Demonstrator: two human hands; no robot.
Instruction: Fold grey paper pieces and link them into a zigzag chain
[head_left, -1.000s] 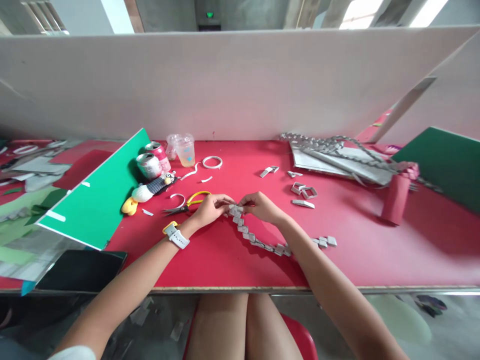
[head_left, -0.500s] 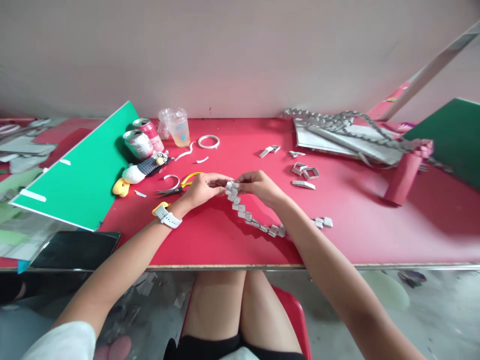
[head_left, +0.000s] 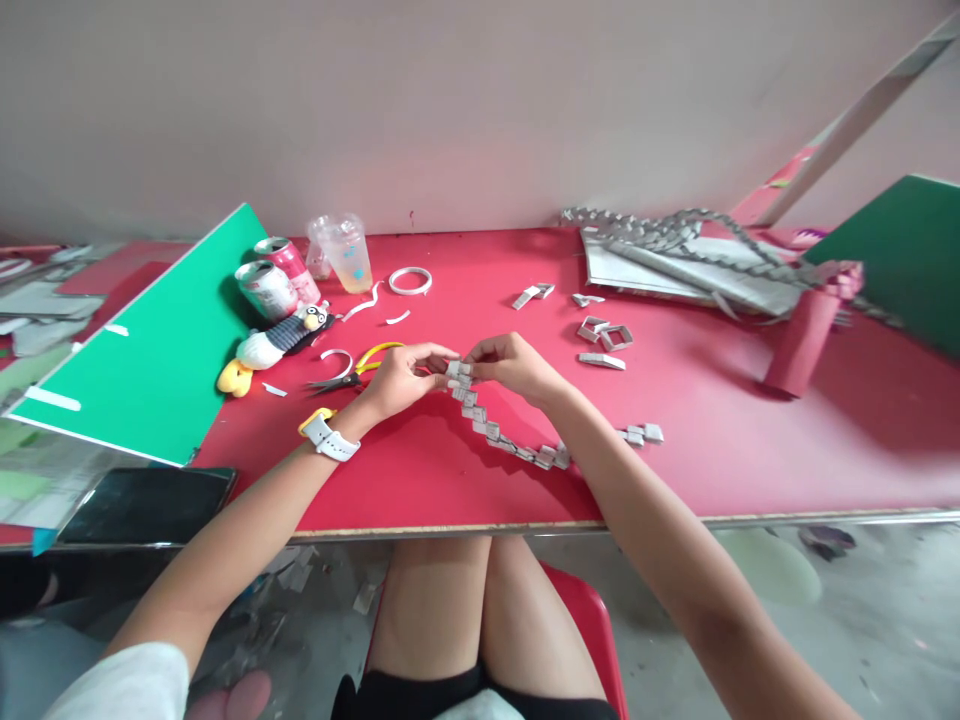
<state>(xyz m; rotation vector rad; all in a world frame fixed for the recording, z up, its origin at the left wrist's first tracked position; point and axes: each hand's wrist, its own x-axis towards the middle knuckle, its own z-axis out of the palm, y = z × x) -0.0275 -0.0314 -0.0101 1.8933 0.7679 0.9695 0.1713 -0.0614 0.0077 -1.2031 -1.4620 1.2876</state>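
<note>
Both hands pinch the near-left end of a folded-paper chain (head_left: 491,431), a zigzag of small whitish printed links. My left hand (head_left: 409,380) has its fingers closed on the end link from the left. From the right, my right hand (head_left: 514,368) grips the same end. The chain droops to the red tabletop, passes under my right forearm and comes out on its far side. Beyond my right hand lie several loose folded paper links (head_left: 616,337) and a flat paper strip (head_left: 602,361). Scissors with yellow handles (head_left: 352,375) lie just behind my left hand.
A green board (head_left: 142,350) leans at left beside two drink cans (head_left: 266,288), a plush bird (head_left: 274,345) and plastic cups (head_left: 347,255). A tape roll (head_left: 410,281) lies behind. A grey braided chain (head_left: 660,235) rests back right, near a red cylinder (head_left: 806,340). A dark tablet (head_left: 150,505) lies front left.
The view has shifted slightly, so things on the table appear a little further left. Both hands keep their grip on the chain's end, with hardly any movement.
</note>
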